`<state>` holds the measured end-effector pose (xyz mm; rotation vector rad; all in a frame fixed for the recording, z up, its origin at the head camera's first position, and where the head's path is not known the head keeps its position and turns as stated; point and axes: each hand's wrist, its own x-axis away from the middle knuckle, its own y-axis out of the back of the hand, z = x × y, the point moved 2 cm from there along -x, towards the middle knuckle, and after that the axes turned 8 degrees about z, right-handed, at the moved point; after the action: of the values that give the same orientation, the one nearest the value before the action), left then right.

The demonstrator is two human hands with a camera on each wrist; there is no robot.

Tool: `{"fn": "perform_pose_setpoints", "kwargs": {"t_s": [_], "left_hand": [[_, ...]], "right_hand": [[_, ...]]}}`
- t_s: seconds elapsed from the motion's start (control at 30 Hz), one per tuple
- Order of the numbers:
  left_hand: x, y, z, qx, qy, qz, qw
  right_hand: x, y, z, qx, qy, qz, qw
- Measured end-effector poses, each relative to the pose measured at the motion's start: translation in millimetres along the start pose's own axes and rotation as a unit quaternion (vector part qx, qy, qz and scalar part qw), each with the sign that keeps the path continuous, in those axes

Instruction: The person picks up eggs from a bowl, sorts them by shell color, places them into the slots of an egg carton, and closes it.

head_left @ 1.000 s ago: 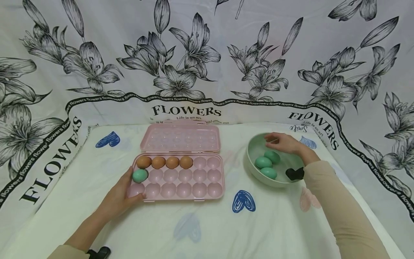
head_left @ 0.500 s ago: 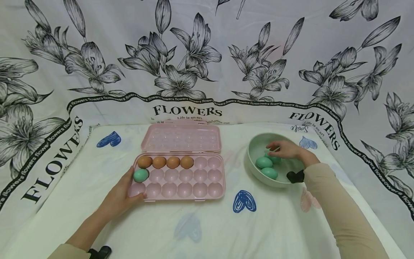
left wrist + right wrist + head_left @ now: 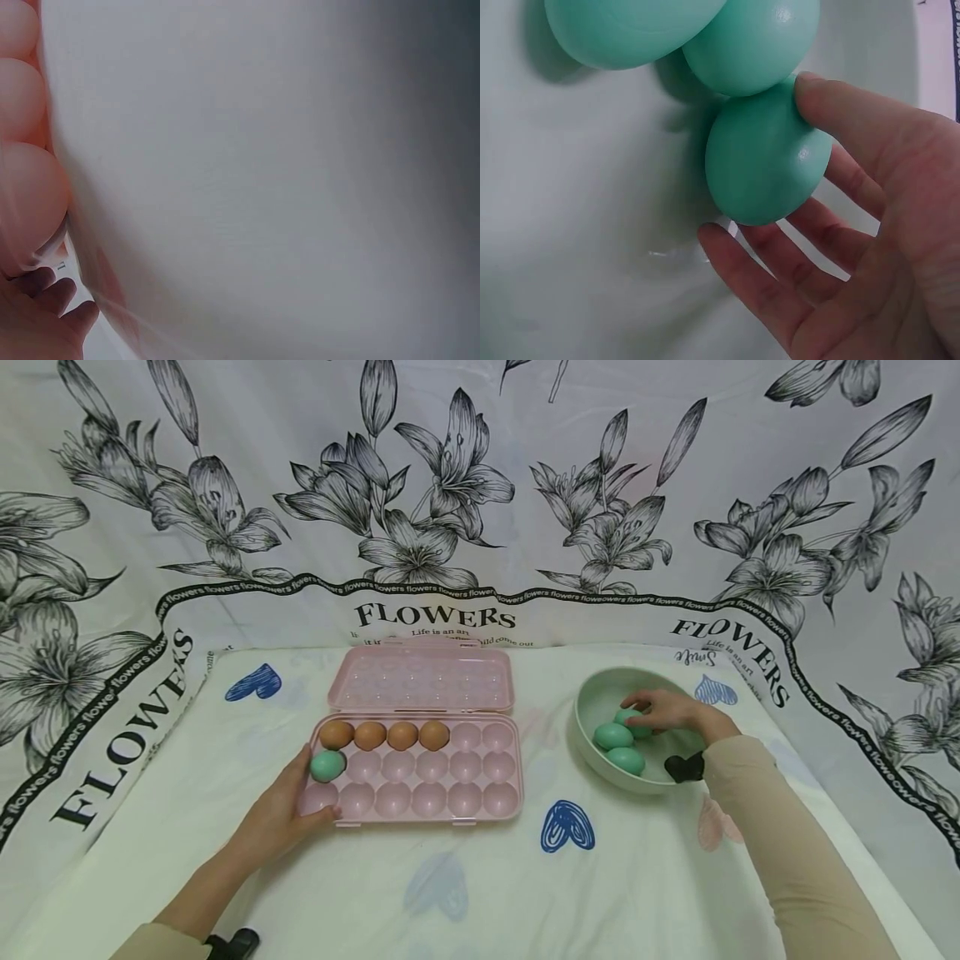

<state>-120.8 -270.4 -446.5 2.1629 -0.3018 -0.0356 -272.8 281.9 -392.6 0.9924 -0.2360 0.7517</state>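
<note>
Curling round a smooth green egg (image 3: 765,157) inside the bowl, the right hand (image 3: 666,712) sets its thumb on one side and its fingers around the other; whether the egg is lifted off the bottom cannot be told. Two more green eggs (image 3: 613,736) lie close beside it in the round, pale green bowl (image 3: 591,697). A black piece (image 3: 684,767) sits at the right cuff, over the bowl's near side. Well to the left, the left hand (image 3: 287,817) holds the left end of a pink plastic egg carton (image 3: 464,799), thumb at its near edge, fingers along its side. Four brown eggs (image 3: 370,736) fill the left of the back row; a single green egg (image 3: 327,767) sits leftmost in the middle row. The pink lid (image 3: 420,681) lies open behind, on white heart-printed cloth (image 3: 510,902).
</note>
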Motion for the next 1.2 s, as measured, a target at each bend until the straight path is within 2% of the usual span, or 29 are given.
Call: {"fn": "perform_pose_setpoints", "kwargs": {"t_s": [0.33,0.5,0.63,0.77,1.2], "left_hand": [[1.0,0.8,-2.9,0.003,0.007,0.002,1.0000],[0.9,0.4,-2.2,0.003,0.002,-0.002,1.0000],[0.5,0.1,-1.5,0.001,0.000,-0.003,1.0000],[0.4,0.6,-1.3,0.002,0.006,0.001,1.0000],[-0.1,0.1,-0.5,0.000,0.009,0.002,1.0000]], "right_hand": [[-5.7,-2.0,-4.9,-0.012,0.010,-0.003,1.000],[-7.0,-0.4,-0.8,0.017,0.026,-0.011,0.999],[-7.8,3.7,4.3,0.056,0.049,-0.030,0.997],[-6.1,8.6,9.6,0.082,0.054,-0.054,0.994],[1.7,25.1,30.0,0.086,0.057,-0.092,0.990]]}}
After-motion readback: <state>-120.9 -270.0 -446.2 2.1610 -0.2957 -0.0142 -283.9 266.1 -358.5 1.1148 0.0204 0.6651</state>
